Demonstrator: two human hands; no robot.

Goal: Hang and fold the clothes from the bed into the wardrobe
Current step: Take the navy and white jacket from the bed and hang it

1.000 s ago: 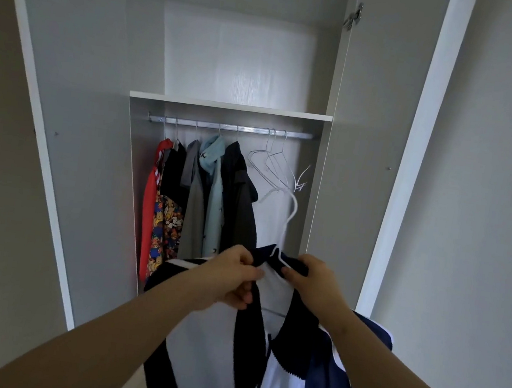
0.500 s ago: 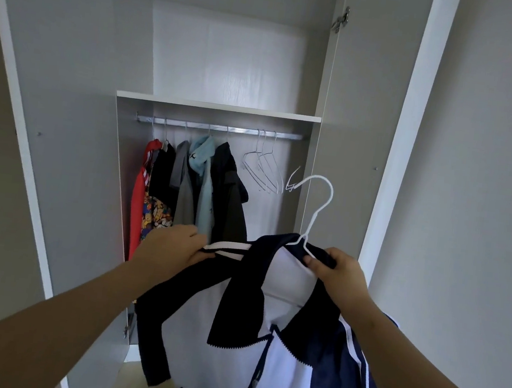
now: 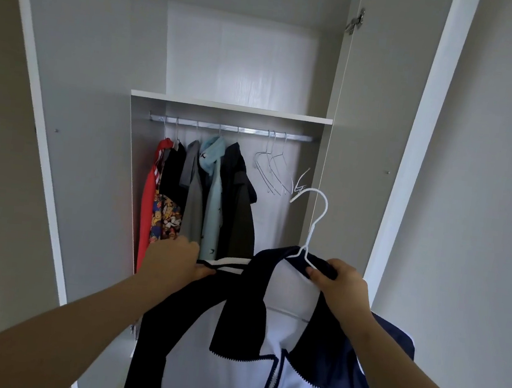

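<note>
In front of the open wardrobe point(image 3: 76, 109), a navy-and-white zip jacket point(image 3: 228, 366) is held up on a white wire hanger point(image 3: 308, 236). It sits below the rail point(image 3: 230, 128), and the hook has not yet been placed over it. The left hand point(image 3: 172, 261) is closed on the jacket's striped shoulder edge. The right hand point(image 3: 343, 286) is clamped round the hanger's arm and the collar fabric together, just under the hanger's neck.

The jacket is judged to be light, soft and limp, with no shape of its own beyond what the hanger gives it. The cloth looks smooth, so a shoulder could slide off the thin wire. The load is best carried at the neck of the hanger, with the far shoulder merely steadied.

Inside the wardrobe, the rail is fixed beneath a shelf point(image 3: 231, 107). Its left part is taken up by hung garments: a red one point(image 3: 147, 213), a black one above a cartoon print point(image 3: 164, 218), a grey one, a pale blue shirt point(image 3: 213, 208) and a dark one point(image 3: 236, 210). To their right, several bare wire hangers point(image 3: 271, 171) are hung.
</note>
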